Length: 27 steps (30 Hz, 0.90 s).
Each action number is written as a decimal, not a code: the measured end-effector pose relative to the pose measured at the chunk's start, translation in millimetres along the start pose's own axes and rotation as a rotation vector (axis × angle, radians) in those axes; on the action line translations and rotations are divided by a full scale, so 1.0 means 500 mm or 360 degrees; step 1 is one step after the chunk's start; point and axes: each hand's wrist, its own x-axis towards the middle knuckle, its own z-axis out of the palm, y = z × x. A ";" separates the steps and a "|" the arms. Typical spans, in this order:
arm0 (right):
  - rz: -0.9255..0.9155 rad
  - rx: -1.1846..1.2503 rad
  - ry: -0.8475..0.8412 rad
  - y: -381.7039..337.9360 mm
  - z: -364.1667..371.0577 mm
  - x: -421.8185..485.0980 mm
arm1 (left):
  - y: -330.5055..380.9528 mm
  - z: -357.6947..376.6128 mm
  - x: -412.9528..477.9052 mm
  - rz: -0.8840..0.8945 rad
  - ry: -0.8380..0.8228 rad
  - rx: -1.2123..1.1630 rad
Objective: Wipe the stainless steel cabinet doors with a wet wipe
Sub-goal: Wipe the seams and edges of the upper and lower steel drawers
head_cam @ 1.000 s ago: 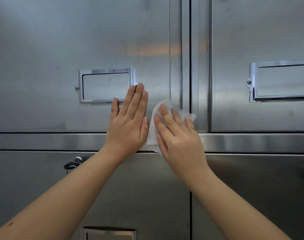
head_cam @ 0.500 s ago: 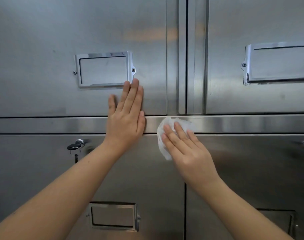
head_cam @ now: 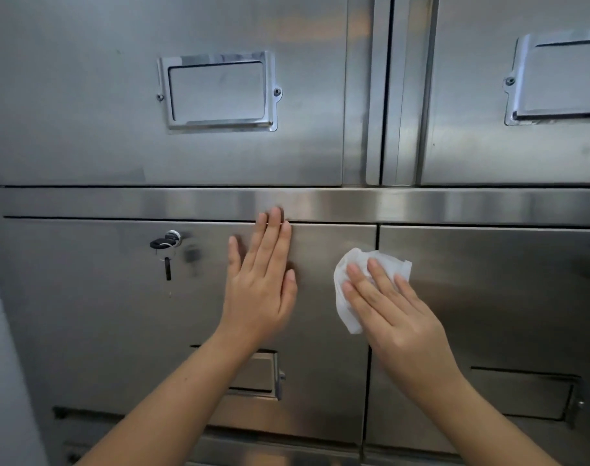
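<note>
Right hand [head_cam: 392,312] lies flat with its fingers spread lightly apart, pressing a crumpled white wet wipe [head_cam: 345,294] against the cabinet; it does not pinch the wipe, only pins it under the fingers and palm. The wipe sits near the top of the lower doors, straddling the dark seam between the lower left door [head_cam: 119,314] and the lower right door [head_cam: 508,290]. Left hand [head_cam: 261,290] is open and empty, fingers together, flat on the lower left door just beside the wipe, its longest fingertip touching the horizontal rail [head_cam: 455,205] above.

To do this stroke well, keep the whole palm on the wipe so the pressure stays even, and run along the brushed grain of the steel, which seems to go side to side. The wipe is bunched, so only part of it probably meets the metal; spreading it flatter would cover more and streak less. The bracing hand likely leaves fresh prints, so its patch wants a pass afterwards.

Further left, a key [head_cam: 166,245] hangs in the lock with dark smudges just beside it; work round it gently. Beyond, on the upper doors, the label holder [head_cam: 218,92] has raised edges where a fold of the wipe would reach better than a flat palm.
</note>
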 end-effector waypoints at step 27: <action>0.0081 0.0610 -0.0540 -0.182 0.037 -0.277 | 0.071 -0.096 -0.378 -0.0384 -0.0700 0.0083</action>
